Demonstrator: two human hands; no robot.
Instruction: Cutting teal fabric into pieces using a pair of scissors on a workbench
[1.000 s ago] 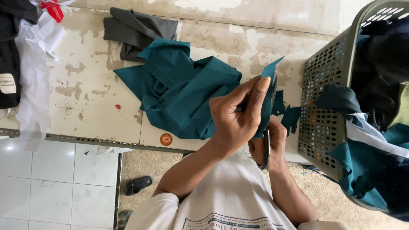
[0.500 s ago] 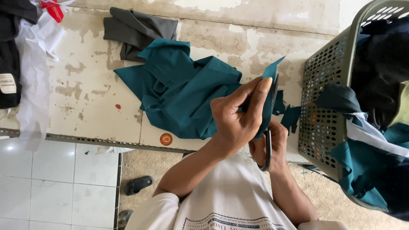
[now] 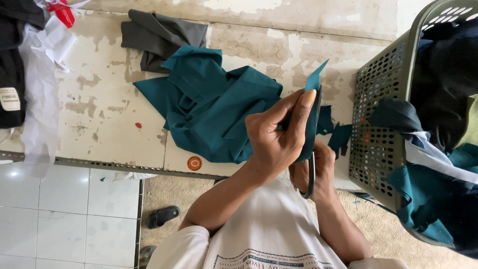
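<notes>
Head view: my left hand [image 3: 276, 134] pinches the teal strip [image 3: 314, 99] beside the basket [image 3: 383, 124]; my right hand [image 3: 318, 172] grips scissors [image 3: 313, 149]. I'd keep the cloth taut, cutting steadily.

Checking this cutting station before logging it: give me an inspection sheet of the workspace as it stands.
Surface: worn, stained white table, paint flaking.
Job's things: teal strip held upright; scissors alongside it; teal fabric pile on the table.
Clutter: grey cloth, white cloth, black garment, small teal offcuts, round orange disc.
Grippers: left hand pinches the strip; right hand is in the scissor handles.
Cables: nothing seen.
Surroundings: perforated basket full of clothes; white floor tiles; sandal.
</notes>
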